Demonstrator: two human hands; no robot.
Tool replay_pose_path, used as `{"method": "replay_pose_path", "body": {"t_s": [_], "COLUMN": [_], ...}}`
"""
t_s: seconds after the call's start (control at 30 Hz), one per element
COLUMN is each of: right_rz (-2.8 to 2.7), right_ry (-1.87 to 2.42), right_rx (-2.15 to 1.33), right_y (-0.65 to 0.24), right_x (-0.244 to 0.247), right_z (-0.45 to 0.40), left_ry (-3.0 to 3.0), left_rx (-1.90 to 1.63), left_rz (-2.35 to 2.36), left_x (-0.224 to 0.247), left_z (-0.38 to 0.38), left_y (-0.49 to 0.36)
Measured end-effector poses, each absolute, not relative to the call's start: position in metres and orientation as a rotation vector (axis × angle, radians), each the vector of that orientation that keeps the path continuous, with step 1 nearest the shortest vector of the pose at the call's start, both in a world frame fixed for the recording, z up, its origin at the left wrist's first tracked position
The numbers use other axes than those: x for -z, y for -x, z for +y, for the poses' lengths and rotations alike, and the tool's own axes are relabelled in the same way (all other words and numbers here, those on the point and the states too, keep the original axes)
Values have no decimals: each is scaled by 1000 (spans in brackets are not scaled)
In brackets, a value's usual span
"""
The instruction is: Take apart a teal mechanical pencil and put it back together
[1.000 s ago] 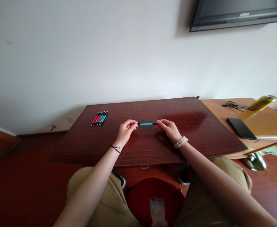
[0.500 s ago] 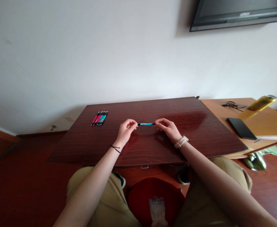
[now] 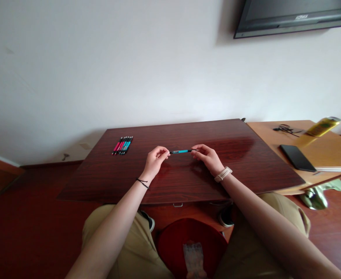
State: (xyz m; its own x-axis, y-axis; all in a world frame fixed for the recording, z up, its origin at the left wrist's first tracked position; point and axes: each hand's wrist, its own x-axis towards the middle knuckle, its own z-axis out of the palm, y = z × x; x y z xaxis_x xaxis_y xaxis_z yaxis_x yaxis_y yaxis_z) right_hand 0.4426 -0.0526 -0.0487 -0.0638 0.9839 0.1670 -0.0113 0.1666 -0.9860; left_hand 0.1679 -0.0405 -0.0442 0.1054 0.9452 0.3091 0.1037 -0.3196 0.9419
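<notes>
The left hand's (image 3: 155, 159) thumb and fingertips pinch the left end of a slim, turquoise-and-black, plastic-looking pen (image 3: 181, 151), and the right hand's (image 3: 206, 158) thumb and fingertips grasp its other end, so the pen lies crosswise between the two sets of fingers, its turquoise barrel bare in the gap. Beneath the fingers spreads a dark reddish-brown, wood-grained rectangular table (image 3: 231, 139); whether the pen touches it cannot be told. Well to the left of the left fingers, and slightly beyond them, a row of slim pink-and-black and turquoise-and-black pens (image 3: 122, 146) lies side by side, the pink ones farther from the fingers. Well to the right of the right fingers, a flat, black, rectangular phone (image 3: 297, 157) rests on a light-brown wooden cabinet (image 3: 336, 153), nearer the fingers than a shiny yellow cylindrical can (image 3: 324, 126).
</notes>
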Motion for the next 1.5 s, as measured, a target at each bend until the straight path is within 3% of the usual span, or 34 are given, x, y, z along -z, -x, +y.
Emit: {"method": "replay_pose_path", "body": {"t_s": [1.5], "right_rz": [-1348], "right_ry": [1046], "right_rx": [-1096], "right_y": [-442], "right_x": [45], "right_z": [-54], "left_ry": [-1603], "left_rx": [-1309], "left_rz": [1049], "left_x": [48], "left_z": [-38], "left_y": [-167]}}
